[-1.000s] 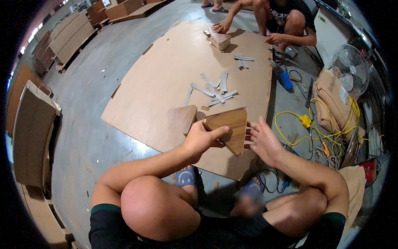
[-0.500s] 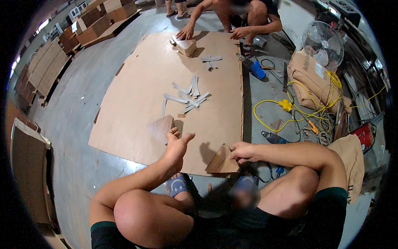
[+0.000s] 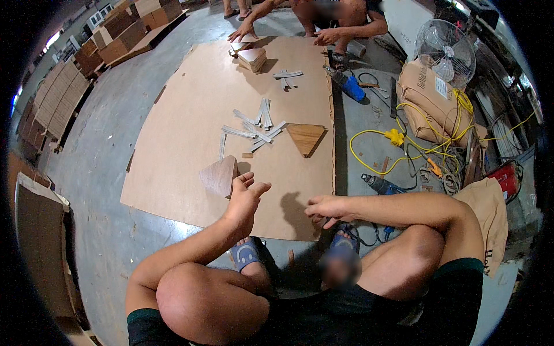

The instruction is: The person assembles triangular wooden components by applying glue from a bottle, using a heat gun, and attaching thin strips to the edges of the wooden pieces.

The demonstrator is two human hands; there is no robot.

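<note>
My left hand (image 3: 246,199) is empty, its fingers apart, just beside a stack of wooden pieces (image 3: 217,175) with a pale top. Over the near right part of the cardboard sheet (image 3: 167,132) hovers my right hand (image 3: 328,209), fingers apart and nothing in them. A triangular wooden piece with clipped corners (image 3: 307,139) lies flat beyond it, apart from both hands. Several grey edging strips (image 3: 257,127) are spread in the middle, and a small brown block (image 3: 247,155) rests beside them.
Across the sheet another person's hand (image 3: 242,30) reaches near a second wooden stack (image 3: 252,59). More strips (image 3: 287,75) lie close by. On the right floor are blue heat guns (image 3: 349,86), a yellow cable (image 3: 369,167), sacks (image 3: 430,104) and a fan (image 3: 446,49).
The triangular wooden piece has left my right hand and now lies farther off, right of the strips. My left hand has hardly moved. The other person's hand has shifted off the far stack.
</note>
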